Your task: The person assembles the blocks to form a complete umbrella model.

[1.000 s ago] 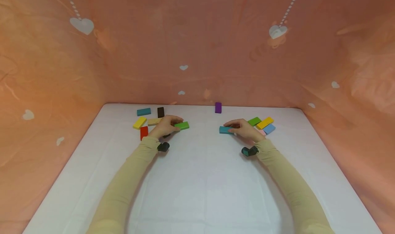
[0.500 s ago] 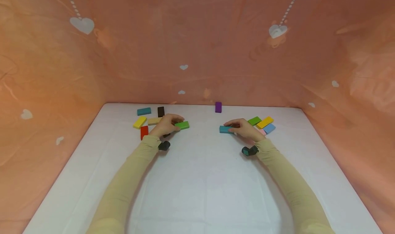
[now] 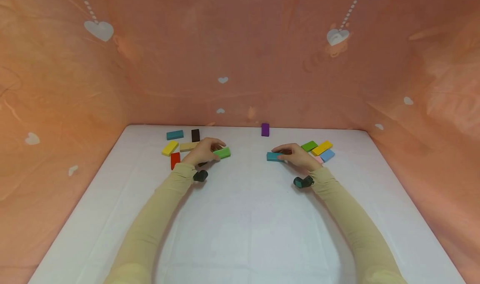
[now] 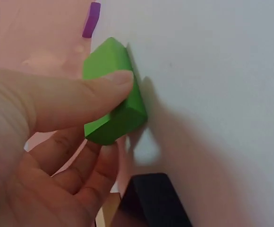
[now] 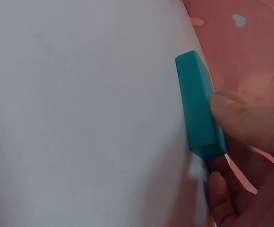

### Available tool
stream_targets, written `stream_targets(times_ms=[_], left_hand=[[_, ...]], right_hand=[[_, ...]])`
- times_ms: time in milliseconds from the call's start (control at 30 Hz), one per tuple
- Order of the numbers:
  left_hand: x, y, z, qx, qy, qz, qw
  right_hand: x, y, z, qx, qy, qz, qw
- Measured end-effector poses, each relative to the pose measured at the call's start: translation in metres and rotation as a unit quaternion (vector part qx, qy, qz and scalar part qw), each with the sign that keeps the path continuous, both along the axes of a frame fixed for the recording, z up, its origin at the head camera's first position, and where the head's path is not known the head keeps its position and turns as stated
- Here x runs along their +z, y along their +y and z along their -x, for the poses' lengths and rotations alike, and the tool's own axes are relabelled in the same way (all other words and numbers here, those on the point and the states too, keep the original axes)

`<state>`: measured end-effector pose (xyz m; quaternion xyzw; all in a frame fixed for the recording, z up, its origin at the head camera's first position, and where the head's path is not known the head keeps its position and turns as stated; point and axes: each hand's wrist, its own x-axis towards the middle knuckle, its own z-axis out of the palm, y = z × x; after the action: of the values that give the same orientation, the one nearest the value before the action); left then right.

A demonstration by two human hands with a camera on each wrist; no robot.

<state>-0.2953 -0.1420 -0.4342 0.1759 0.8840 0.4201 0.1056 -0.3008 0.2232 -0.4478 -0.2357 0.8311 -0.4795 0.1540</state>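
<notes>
Over the worktop (image 3: 240,225), the left hand (image 3: 202,152) pinches a green block (image 3: 223,153) at its three o'clock; the right hand (image 3: 298,156) pinches a teal block (image 3: 273,157) at its nine o'clock.

Two blocks (image 3: 225,152) in the hands (image 3: 203,151), between left group (image 3: 170,148) and right group (image 3: 321,148), single block (image 3: 265,130) behind

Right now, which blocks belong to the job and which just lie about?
Seemingly the job: light green block, left fingers; held teal block, right fingers.

Blocks just lying about: purple, red, tan, black, yellow, amber, pink, blue, dark green, other teal.
</notes>
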Motion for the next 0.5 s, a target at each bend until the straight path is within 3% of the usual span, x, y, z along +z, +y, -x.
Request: stream_targets(times_ms=[333, 500], left_hand=[[0.009, 0.009, -0.006, -0.025, -0.010, 0.017, 0.9995], [0.011, 0.020, -0.020, -0.017, -0.068, -0.059, 0.9958]], right_hand=[[-0.002, 0.000, 0.001, -0.007, -0.003, -0.002, 1.0000], [-0.002, 0.001, 0.002, -0.006, -0.009, -0.003, 0.9999]])
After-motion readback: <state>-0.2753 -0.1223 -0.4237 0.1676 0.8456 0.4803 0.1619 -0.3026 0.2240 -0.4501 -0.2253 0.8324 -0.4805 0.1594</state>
